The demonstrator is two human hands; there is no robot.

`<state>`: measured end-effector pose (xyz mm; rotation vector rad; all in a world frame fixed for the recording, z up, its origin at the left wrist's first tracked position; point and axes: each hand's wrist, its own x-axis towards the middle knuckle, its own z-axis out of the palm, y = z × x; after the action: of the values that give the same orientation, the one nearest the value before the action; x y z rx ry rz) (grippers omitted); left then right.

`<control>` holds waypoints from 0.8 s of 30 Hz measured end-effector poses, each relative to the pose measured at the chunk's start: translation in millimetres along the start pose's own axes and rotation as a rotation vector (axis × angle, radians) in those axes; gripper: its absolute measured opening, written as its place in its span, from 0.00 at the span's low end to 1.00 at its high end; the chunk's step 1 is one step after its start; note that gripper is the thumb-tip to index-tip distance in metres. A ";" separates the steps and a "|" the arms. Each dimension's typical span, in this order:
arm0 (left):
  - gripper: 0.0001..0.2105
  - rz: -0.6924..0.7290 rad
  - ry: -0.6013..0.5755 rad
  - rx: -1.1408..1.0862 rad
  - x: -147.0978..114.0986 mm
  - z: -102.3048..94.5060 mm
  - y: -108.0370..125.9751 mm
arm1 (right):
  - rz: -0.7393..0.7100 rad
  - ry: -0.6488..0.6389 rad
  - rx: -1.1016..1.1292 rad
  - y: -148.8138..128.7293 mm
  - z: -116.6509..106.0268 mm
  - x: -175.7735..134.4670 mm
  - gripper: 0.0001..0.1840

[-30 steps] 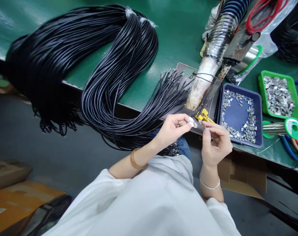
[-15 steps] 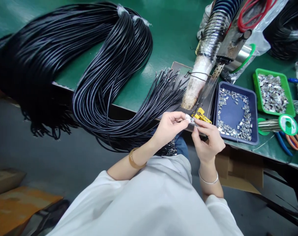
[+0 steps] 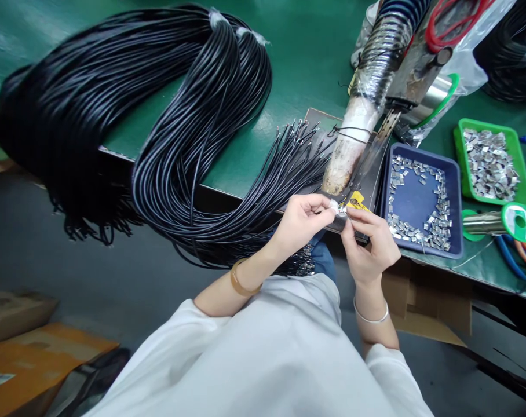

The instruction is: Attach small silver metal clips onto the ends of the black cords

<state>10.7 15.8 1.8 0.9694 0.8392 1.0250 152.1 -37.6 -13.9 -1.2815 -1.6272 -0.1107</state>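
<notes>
Close together over the bench's front edge, both hands meet at a small silver metal connector (image 3: 342,212). My left hand (image 3: 305,223) pinches it from one side with thumb and forefinger; a white covering wraps a fingertip. From the other side, my right hand (image 3: 371,240) has thumb and forefinger closed at the piece. Whether a wire end is in the pinch is hidden. Just behind the fingers lies a yellow tool (image 3: 357,200), partly covered. Left of the hands, a thick bundle of black cables (image 3: 228,214) spreads its stripped ends on a dark board (image 3: 316,119).
A blue tray (image 3: 458,202) of metal connectors stands right of my hands, a green tray (image 3: 523,179) beyond it. Solder spools (image 3: 520,222) and orange-and-blue-handled pliers (image 3: 512,258) lie nearby. A wrapped duct (image 3: 347,139) hangs low over the board beside a soldering iron (image 3: 382,133).
The view has shifted slightly, so the bench things sit a little further right. Both hands keep their pinch at the connector, with only slight finger movement.
</notes>
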 end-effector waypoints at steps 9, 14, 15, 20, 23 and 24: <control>0.03 0.059 0.019 0.000 2.4 4.5 3.2 | 0.041 0.000 0.011 -3.1 -1.2 8.7 0.10; 0.03 0.075 0.031 0.028 1.5 6.2 7.9 | 0.031 0.024 -0.006 -7.9 -1.3 12.8 0.12; 0.03 0.070 0.035 0.035 1.5 6.3 8.0 | 0.029 0.023 -0.007 -8.7 -1.5 13.2 0.12; 0.05 0.032 0.034 0.067 2.3 3.4 6.3 | 0.005 0.004 0.014 -9.9 -3.5 13.3 0.12; 0.05 0.008 0.018 0.079 2.3 0.4 5.7 | -0.010 -0.018 0.001 -8.9 -4.0 12.0 0.12; 0.05 0.004 0.016 0.082 2.1 -0.4 5.7 | -0.012 -0.025 0.000 -8.5 -4.0 11.5 0.11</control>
<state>9.4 19.1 6.7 1.0339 0.8988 1.0094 149.2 -36.0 0.5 -1.2778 -1.6564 -0.1027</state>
